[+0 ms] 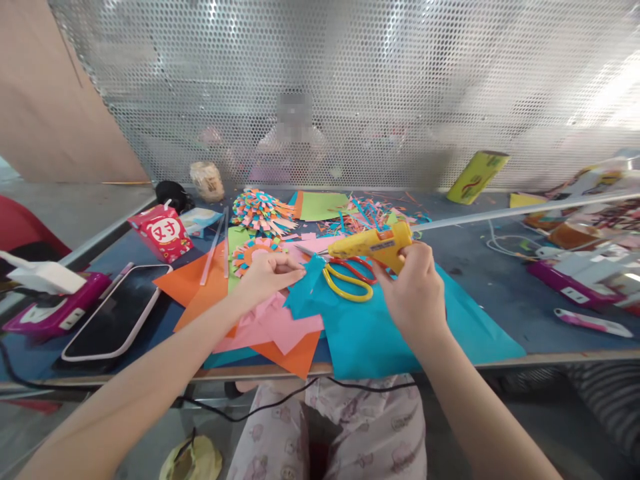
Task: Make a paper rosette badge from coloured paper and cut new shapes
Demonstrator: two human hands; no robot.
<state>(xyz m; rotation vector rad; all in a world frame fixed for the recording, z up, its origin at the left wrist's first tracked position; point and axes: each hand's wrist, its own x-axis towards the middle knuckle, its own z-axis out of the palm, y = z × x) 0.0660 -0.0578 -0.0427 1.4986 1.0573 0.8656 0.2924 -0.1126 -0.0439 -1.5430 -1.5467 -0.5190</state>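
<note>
My right hand [416, 287] is wrapped round the grip of a yellow hot glue gun [370, 243], its nozzle pointing left and a long translucent glue stick [480, 213] running out of its back. My left hand [273, 275] has thumb and fingers pinched together just left of the nozzle; what they hold, if anything, is hidden. Under the glue gun lie scissors [350, 293] with yellow and red handles on blue paper [380, 340]. Close behind my left hand sits a fringed paper flower [259, 250] in orange, pink and blue. Pink paper scraps [277, 323] lie below that hand.
A fuller fringed paper flower [263, 210], green paper [324, 206] and shredded paper strips [377, 217] lie toward the metal mesh [350, 80]. At left are a phone [117, 313], a purple power strip [60, 310] and a red packet [163, 231]. A yellow-green can [477, 177] stands back right.
</note>
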